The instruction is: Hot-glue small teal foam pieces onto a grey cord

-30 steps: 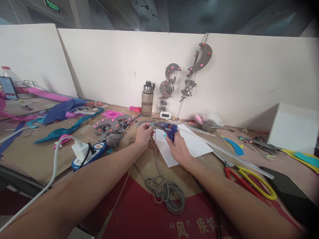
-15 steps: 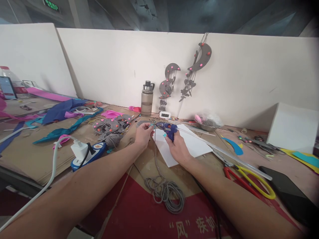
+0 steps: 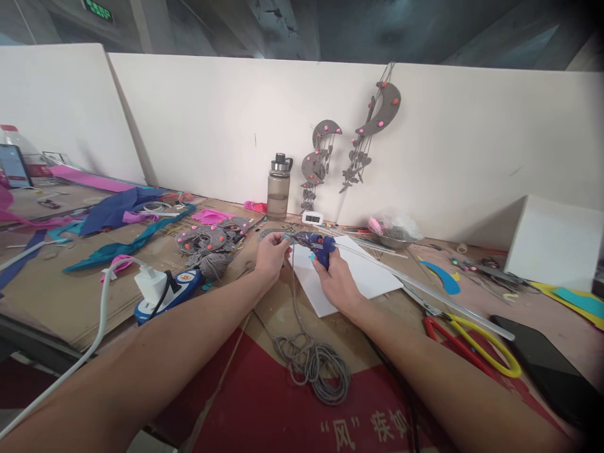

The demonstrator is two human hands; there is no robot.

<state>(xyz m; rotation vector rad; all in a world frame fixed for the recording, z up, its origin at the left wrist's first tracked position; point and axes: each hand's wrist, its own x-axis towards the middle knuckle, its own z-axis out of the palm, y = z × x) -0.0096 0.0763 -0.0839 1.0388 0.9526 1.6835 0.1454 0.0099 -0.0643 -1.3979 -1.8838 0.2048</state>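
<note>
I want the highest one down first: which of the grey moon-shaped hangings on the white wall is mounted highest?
The right-hand crescent hanging, the largest one, tilted with pink dots. The two smaller crescents hang lower, left of it, above the water bottle's level.

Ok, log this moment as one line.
right hand: grips blue glue gun | left hand: pinches grey cord at nozzle | under: white board

we see even, soft indoor light on the white partition [image 3: 212, 119], with faint shadows under the hanging moon ornaments [image 3: 358, 138]. the ceiling above stays dim. wide-angle distortion bends the edges; the right corners darken. the forearms near the lens look stretched and slightly soft.
</note>
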